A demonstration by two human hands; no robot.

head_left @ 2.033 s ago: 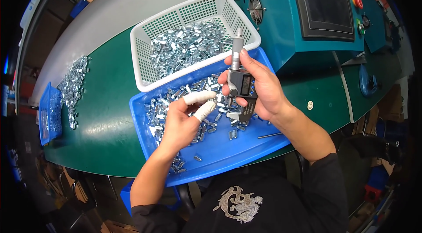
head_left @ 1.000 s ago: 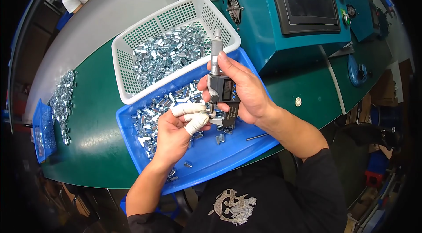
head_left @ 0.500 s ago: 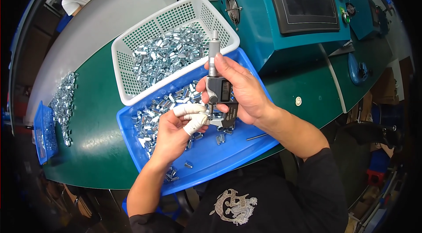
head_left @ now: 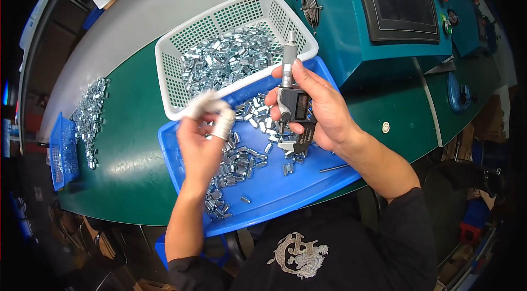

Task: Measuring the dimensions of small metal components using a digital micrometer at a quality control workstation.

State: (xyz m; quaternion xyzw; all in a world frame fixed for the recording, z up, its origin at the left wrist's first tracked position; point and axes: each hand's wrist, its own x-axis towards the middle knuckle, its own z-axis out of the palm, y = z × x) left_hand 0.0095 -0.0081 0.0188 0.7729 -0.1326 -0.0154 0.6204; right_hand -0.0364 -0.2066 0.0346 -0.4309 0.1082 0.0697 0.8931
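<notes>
1. Just off centre toward one o'clock, the micrometer (head_left: pixel 301 105) stands nearly upright in my right grip (head_left: pixel 328 112), which is closed around it: thumb against the barrel, fingertips wrapping from behind to the far side.
2. At nine o'clock of centre, my left grip (head_left: pixel 198 148) hangs over the edge of the blue tray (head_left: pixel 291 195), finger and thumb curved toward each other. It is blurred; I cannot tell whether it has hold of anything.
3. To handle this well, I judge, the micrometer's frame should rest quietly in my palm, with only light thumb pressure on the barrel. Any piece offered to its faces should sit square, flats parallel, never tilted or forced. I make out none between them now.
4. From six to eight o'clock, loose metal pieces (head_left: pixel 241 162) lie in the tray: short, shiny, silvery, seemingly faceted, so likely slick and hard.
5. Toward eleven o'clock, the white basket (head_left: pixel 236 11) has perforated plastic walls around a heap of similar pieces.
6. White wraps (head_left: pixel 224 123) on my left finger and thumb look crinkled and matte; against smooth metal they should add friction.
7. Out at nine o'clock, another pile (head_left: pixel 90 115) glitters on the glossy green tabletop (head_left: pixel 132 154).
</notes>
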